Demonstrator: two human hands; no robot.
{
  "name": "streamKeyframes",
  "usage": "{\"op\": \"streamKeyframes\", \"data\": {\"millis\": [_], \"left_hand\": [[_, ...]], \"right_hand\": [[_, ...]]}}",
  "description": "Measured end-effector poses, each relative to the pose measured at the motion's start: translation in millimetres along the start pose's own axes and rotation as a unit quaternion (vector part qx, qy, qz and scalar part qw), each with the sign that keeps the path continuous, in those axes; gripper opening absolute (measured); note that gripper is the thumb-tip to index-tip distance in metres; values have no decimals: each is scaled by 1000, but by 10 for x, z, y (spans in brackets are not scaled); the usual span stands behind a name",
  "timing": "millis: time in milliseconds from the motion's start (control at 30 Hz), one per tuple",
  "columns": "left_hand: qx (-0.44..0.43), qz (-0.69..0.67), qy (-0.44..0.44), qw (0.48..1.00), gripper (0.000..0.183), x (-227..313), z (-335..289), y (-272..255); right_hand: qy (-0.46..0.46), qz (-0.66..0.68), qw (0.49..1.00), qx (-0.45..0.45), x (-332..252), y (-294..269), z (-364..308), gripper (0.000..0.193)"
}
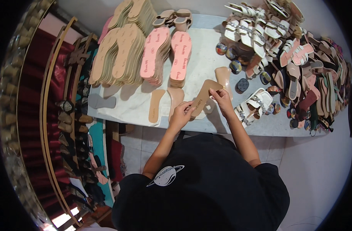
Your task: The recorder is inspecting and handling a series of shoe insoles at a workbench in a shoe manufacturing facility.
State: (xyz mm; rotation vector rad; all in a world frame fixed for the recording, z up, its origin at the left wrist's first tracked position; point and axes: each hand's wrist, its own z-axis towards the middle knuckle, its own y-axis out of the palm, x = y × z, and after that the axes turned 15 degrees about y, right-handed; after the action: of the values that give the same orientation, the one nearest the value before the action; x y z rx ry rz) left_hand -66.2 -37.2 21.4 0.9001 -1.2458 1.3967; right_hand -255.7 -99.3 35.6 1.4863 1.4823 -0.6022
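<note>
A brown shoe insole (pixel 205 97) is held tilted above the table's front edge, between both my hands. My left hand (pixel 182 115) pinches its lower end, thumb on top. At its upper right edge, my right hand (pixel 221 101) grips it between thumb and fingers. Beneath and behind it lie a glossy tan sole piece (pixel 223 79) and a beige sole piece (pixel 176 97). Left of my left hand, a tan insole (pixel 156 106) rests on a paler piece. A white strapped sandal (pixel 256 106) with shiny trim sits right of my right hand.
Stacks of beige insoles (pixel 126 52) and pink printed insoles (pixel 155 54) stand at the back left. A grey sole piece (pixel 101 101) lies at the left edge. White sandals (pixel 256 30) and many mixed shoes (pixel 318 77) pile up at right. Shelves of shoes (pixel 68 123) border the left.
</note>
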Motion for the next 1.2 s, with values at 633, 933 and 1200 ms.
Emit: {"op": "streamKeyframes", "data": {"millis": [633, 933, 1200], "left_hand": [[199, 10, -78, 977, 25, -468, -846, -1407], [119, 67, -77, 988, 21, -545, -784, -1583], [60, 81, -70, 992, 22, -560, -692, -1675]], "right_hand": [[-176, -400, 899, 25, 206, 1810, 450, 22], [-218, -408, 886, 39, 430, 1885, 628, 23], [-195, -399, 893, 75, 486, 1874, 656, 21]]}}
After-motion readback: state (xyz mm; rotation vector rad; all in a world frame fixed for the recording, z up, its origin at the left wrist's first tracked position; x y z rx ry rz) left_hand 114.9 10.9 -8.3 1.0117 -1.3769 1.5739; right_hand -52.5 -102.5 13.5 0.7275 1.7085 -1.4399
